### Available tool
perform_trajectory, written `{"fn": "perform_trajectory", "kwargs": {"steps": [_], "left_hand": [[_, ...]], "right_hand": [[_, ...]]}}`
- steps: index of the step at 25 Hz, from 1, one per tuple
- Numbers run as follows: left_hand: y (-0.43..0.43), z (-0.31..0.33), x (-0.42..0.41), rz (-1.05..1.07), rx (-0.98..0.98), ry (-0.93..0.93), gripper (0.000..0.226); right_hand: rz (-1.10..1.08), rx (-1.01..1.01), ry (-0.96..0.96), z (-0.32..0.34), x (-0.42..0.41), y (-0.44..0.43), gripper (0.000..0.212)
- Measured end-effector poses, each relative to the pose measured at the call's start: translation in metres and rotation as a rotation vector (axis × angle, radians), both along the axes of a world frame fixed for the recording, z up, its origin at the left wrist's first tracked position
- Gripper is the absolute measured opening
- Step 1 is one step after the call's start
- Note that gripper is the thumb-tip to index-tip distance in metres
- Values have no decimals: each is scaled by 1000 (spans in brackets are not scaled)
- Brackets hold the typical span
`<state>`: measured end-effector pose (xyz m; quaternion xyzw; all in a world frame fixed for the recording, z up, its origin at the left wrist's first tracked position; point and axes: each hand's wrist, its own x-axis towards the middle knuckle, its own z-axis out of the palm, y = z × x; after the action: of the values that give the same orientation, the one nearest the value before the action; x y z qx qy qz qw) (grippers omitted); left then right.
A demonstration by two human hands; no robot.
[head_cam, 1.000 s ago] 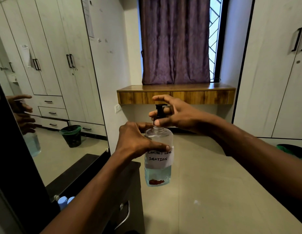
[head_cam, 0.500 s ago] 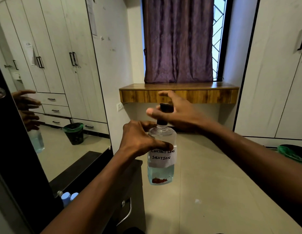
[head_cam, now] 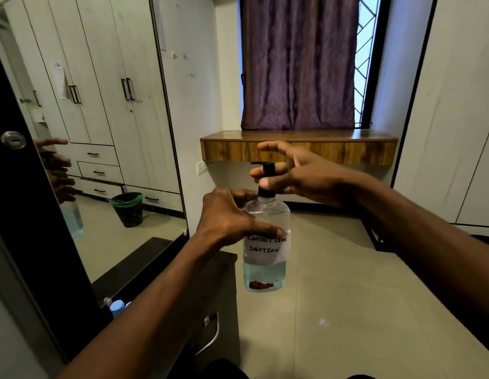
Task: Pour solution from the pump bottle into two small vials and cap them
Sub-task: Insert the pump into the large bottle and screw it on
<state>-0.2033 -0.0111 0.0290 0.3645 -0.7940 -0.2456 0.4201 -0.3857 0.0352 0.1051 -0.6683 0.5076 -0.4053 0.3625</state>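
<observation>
In the air at the centre I hold a clear pump bottle (head_cam: 265, 272), about a third full of bluish liquid and labelled "Contact Lens Solution". My left hand (head_cam: 227, 217) is wrapped around its upper body. My right hand (head_cam: 300, 173) pinches the black pump head (head_cam: 266, 168) between thumb and middle finger, with the index finger lifted and the nozzle pointing left. Two small vials with pale blue caps (head_cam: 117, 307) stand at the lower left on the dark dresser top (head_cam: 145, 258), partly hidden by my left forearm.
A tall mirror (head_cam: 101, 132) on the left reflects my hands, the wardrobes and a green-lined bin. A wooden shelf (head_cam: 298, 151) hangs under the curtained window ahead. The dresser's drawer handle (head_cam: 210, 335) is below my left arm. Tiled floor lies beneath the bottle.
My right hand has shifted around the pump head, so the black nozzle shows again and points left. The bottle stays held at about the same spot.
</observation>
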Motion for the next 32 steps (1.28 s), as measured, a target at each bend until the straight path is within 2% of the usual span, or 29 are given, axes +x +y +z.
{"fn": "perform_trajectory", "kwargs": {"steps": [2,5,6,8,10,12,13,14,15,17,19,21,23,25,27,29,32], "left_hand": [[0,1,4,-4,-13,-6,72],[-2,0,6,3,-22,-12,68],[-3,0,7,6,-16,-6,64],[-5,4,10,-3,0,4,57],[-6,9,13,-7,8,-9,54],[-10,10,17,-5,17,-20,56],[-10,10,18,-3,11,-22,62],[-12,9,19,1,-1,-24,68],[-13,8,20,3,-14,-27,69],[-15,5,20,-2,-19,-31,67],[-15,3,18,-12,-1,-43,70],[-18,4,20,-28,17,-46,70],[-23,8,29,-56,66,-19,65],[-28,12,39,-101,86,-1,74],[-32,13,45,-106,90,-5,81],[-32,13,50,-115,94,-22,73],[-31,10,56,-132,78,-32,70]], "right_hand": [[40,-19,78,2,-3,0,77],[-239,-341,437,-8,7,-7,66],[-339,-442,505,-13,13,-9,68],[-438,-521,555,-17,19,-14,75],[-313,-397,457,-12,19,-12,76],[-34,-138,110,-5,15,-5,73],[34,-88,21,-5,14,-2,77],[26,-115,32,-6,14,-3,78],[-72,-210,121,-8,17,-6,75],[-344,-460,384,-13,27,-11,72],[-450,-600,463,-17,36,-14,71],[-359,-519,392,-14,36,-15,68],[-124,-279,237,-8,34,-13,68],[24,-182,189,-6,31,-12,73],[8,-273,242,-7,29,-15,71],[-41,-382,318,-9,31,-17,65],[-60,-413,284,-15,38,-18,57]]}}
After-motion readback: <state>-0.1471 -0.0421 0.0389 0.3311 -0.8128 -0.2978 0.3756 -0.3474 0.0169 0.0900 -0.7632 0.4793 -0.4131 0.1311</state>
